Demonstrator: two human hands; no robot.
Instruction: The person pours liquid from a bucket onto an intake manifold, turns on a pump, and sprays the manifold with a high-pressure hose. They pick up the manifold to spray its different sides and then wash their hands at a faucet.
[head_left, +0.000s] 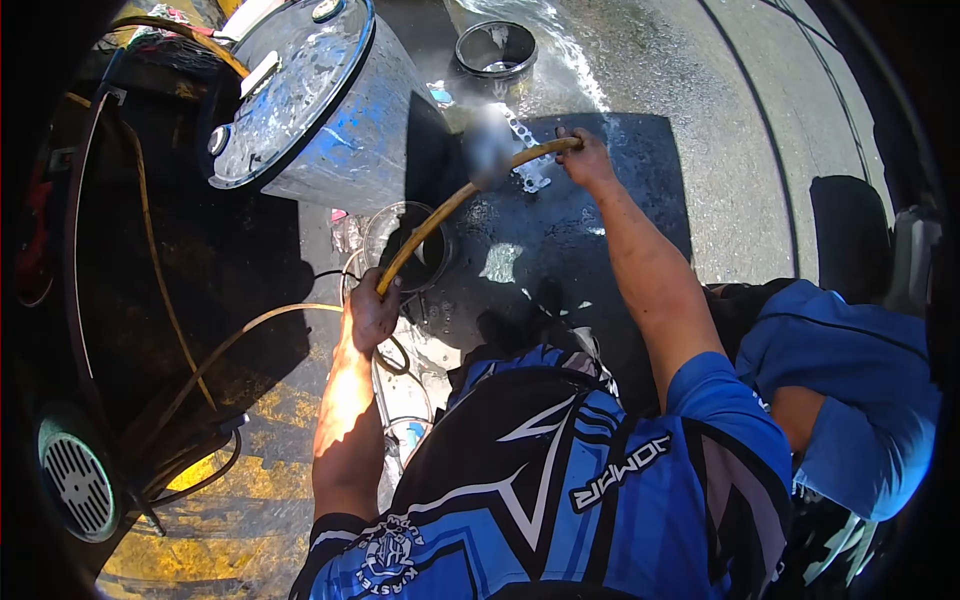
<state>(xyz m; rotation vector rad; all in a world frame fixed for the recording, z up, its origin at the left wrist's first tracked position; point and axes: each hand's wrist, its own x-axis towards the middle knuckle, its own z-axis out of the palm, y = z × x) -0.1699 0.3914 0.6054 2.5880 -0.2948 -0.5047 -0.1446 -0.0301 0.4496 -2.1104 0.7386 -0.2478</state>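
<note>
A yellowish-brown hose (pixel 447 208) runs between my two hands in a shallow arc. My left hand (pixel 372 312) is closed around its lower stretch. Farther out, my right hand (pixel 587 160) grips the hose close to its end. Beneath the raised stretch, a flat silvery metal piece with holes (pixel 532 181) lies on the wet, shaded ground. A blurred patch hides part of the area beside it. Just past my left hand stands a dark, open bucket (pixel 437 258). The rest of the hose trails off to the left from below my left hand.
A large blue, grime-streaked drum (pixel 345 150) stands tilted at the upper left. Behind it is a black bucket (pixel 497 50). A person in a blue shirt (pixel 850 390) is close on my right. A round slotted cover (pixel 76 483) shows at lower left.
</note>
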